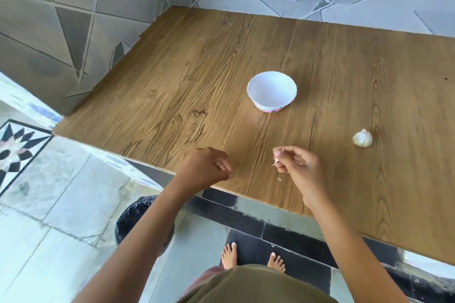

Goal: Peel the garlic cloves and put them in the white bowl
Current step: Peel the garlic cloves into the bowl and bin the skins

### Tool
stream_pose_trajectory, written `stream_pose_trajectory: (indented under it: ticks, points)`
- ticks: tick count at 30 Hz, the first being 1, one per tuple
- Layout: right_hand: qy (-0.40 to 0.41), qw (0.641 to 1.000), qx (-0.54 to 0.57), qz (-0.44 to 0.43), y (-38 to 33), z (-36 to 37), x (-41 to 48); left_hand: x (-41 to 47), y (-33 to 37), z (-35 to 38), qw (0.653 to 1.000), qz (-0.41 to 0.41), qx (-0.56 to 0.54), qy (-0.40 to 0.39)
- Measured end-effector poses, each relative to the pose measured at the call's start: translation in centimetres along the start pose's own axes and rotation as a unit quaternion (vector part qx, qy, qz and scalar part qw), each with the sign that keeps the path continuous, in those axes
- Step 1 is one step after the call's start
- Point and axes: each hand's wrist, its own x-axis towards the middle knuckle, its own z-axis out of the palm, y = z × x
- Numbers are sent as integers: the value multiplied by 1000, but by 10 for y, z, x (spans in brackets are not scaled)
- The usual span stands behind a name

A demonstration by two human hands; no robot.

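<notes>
The right hand (300, 167) hovered low over the front of the wooden worktop (172, 76), its fingers (283, 168) pinching a small garlic clove (276, 161) with a wisp of skin trailing from it. A scrap of skin (279, 179) lay on the worktop just below. The left hand (204, 167) sat near the worktop's front edge, well apart from the right, with its fingers (222, 167) curled in; whether they pinched anything could not be told. The white bowl (272, 91) stood farther back, nothing between it and the hands. A garlic bulb (362, 138) rested off to the right. Patterned wall tiles (73, 19) ringed the worktop's far sides; a dark round object (138, 221) sat on the floor beneath the left forearm.
</notes>
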Motion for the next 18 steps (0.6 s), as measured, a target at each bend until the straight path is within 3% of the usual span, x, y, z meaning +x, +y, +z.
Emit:
stream_pose_trajectory:
  ticks: [7, 10, 15, 18]
  points:
    - [-1, 1000, 3, -8, -4, -4, 0, 2, 7, 9, 996, 3, 84, -9]
    - [10, 1000, 11, -6, -4, -9, -1, 19, 8, 6, 999, 11, 44, -14]
    - [29, 999, 44, -5, -6, -17, -4, 85, 11, 8, 986, -2, -89, 137]
    - [42, 997, 70, 7, -8, -20, -5, 106, 15, 12, 992, -2, -35, 119]
